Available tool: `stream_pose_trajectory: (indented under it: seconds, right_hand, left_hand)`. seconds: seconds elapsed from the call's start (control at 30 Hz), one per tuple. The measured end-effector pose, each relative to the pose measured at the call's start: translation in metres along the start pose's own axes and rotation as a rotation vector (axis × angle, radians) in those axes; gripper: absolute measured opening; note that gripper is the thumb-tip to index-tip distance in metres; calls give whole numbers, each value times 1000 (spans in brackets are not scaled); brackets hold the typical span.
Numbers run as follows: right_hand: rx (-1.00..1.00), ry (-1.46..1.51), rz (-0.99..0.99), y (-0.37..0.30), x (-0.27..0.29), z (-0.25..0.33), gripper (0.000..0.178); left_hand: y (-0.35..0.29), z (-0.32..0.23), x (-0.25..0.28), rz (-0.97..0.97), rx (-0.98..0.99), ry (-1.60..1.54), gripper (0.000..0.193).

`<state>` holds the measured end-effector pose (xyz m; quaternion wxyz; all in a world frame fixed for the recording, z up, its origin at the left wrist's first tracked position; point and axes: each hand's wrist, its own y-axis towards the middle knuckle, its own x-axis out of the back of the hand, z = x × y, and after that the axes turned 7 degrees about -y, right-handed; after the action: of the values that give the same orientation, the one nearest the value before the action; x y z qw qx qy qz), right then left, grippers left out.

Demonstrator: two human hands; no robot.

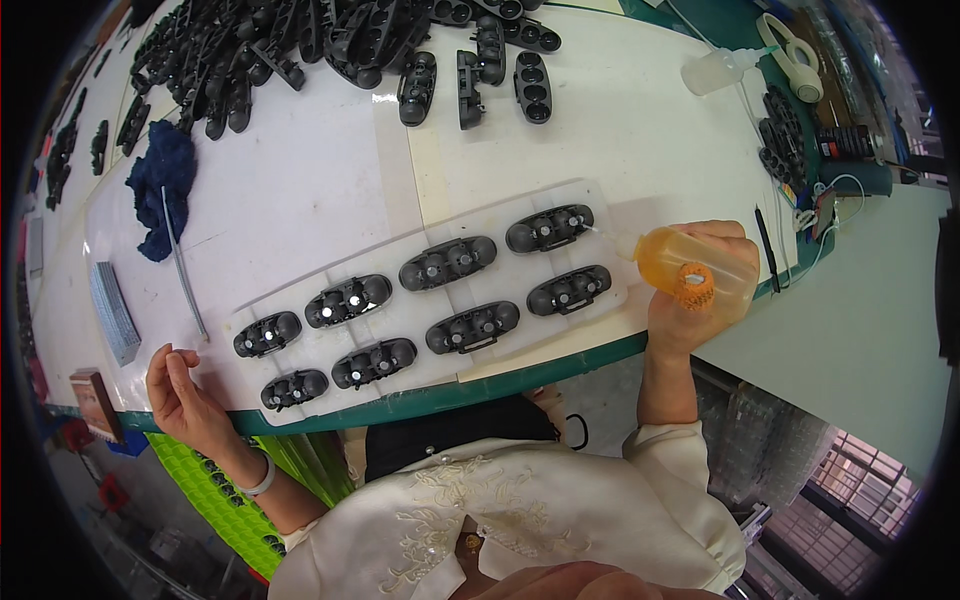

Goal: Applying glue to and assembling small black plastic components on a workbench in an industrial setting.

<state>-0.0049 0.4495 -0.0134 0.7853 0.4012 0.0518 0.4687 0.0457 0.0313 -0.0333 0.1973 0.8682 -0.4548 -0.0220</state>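
My right hand (pixel 690 315) is wrapped round a translucent squeeze bottle (pixel 655 258) of amber liquid, held tilted with its thin nozzle pointing left. An orange knobbly finger cot (pixel 694 288) covers one of its digits. The nozzle tip is close to a black oblong plastic part (pixel 550 229) at the far right end of a white fixture board (pixel 420 350). Two rows of such parts sit on this board, with small shiny discs in their round cups. Beside the board's near left corner, my left hand (pixel 190 400) holds nothing, its fingers loosely bent and apart.
Many black parts (pixel 370 40) are heaped at the back. A dark blue cloth (pixel 165 180), a thin metal rod (pixel 180 255) and a grey-blue ribbed block (pixel 115 312) lie on the left. Another clear bottle (pixel 715 72), headphones (pixel 793 58) and a black pen (pixel 766 248) are on the right.
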Motion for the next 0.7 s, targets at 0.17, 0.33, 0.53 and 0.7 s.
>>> stream_pose_trajectory:
  seconds: [0.17,0.33,0.53,0.7]
  right_hand:
    - [-15,-47,0,1,1,-2,47]
    - [-4,-26,-1,4,0,0,47]
    - [-13,-150,74,3,4,2,49]
    - [2,-112,-76,1,0,0,44]
  left_hand:
    - [0,1,1,-5,0,-4,15]
    - [1,1,-1,-5,-2,-9,15]
    - [1,0,-4,0,-2,-6,16]
    - [0,-1,-2,-3,2,14,15]
